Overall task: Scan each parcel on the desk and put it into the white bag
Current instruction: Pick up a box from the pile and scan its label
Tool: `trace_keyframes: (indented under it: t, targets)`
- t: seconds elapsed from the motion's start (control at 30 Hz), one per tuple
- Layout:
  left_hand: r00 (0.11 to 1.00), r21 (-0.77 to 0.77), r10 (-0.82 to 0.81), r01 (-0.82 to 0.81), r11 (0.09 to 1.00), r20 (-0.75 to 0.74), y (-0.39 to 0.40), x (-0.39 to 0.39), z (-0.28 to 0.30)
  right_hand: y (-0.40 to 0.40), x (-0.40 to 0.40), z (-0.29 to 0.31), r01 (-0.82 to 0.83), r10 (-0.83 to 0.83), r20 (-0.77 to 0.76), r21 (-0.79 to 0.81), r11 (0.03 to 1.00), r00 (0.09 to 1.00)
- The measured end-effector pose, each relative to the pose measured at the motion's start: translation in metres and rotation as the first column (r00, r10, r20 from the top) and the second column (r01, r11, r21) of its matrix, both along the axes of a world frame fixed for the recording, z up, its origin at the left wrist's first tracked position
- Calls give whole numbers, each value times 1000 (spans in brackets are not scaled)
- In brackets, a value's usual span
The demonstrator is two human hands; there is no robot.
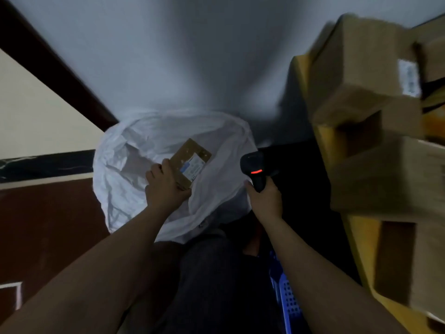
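- A small flat cardboard parcel (190, 162) is gripped at its near end by the left hand (163, 186), fingers curled round it, and is held over the open mouth of the white bag (120, 169).
- A black scanner (256, 171), with a red light showing on it, is clasped by its handle in the right hand (266, 200), just beside the bag's right rim.
- The step in hand is judged to be the bagging of this parcel; whether it has been scanned cannot be told.
- More brown boxes (366, 75) are seen stacked on the yellow tabletop (302, 75) to the right, blurred, so the task is judged far from done.
- Next, a release of the parcel inside the bag is called for, then a reach to the right for another box.
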State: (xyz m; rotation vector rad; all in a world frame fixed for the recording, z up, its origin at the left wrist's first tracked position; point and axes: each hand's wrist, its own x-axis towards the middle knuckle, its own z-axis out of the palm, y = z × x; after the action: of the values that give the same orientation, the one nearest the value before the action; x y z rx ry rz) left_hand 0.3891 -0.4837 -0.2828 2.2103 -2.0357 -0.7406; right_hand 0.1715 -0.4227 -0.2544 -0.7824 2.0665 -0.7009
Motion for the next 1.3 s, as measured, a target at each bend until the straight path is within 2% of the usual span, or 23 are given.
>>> trace_keyframes:
  t: [0.1,0.2,0.37,0.47,0.7,0.83,1.03,1.13,1.3]
  targets:
    - [999,-57,-11,8,998,-40,-5,3,-59,-20,2,-58,83,-86,-15,-128,988,996]
    - [997,-82,-29,23,996,-70,-5,7,-103,-34,-1,-107,98,-125,-109,-225,969,986]
    - [993,-111,-46,34,993,-107,-5,15,-144,-48,-14,-149,104,-204,-275,-339,935,939]
    - [990,-116,-57,42,992,-131,-5,17,-150,-51,-17,-155,96,-195,-314,-305,948,929]
    - [981,-154,-90,63,986,-171,-13,8,-160,-64,-11,-172,61,-126,-303,-215,975,945]
    - [982,-159,-82,54,986,-173,-18,8,-170,-68,-6,-181,92,-186,-310,-294,952,932]
    - [984,-175,-41,11,985,-171,-13,15,-169,-53,1,-172,198,-297,-126,-497,845,947]
    - [986,-189,-53,22,982,-158,-8,16,-166,-43,2,-163,116,-253,-190,-536,836,949]
    - [984,-172,-31,1,985,-174,6,30,-156,-29,-2,-145,42,-236,-357,-477,878,904]
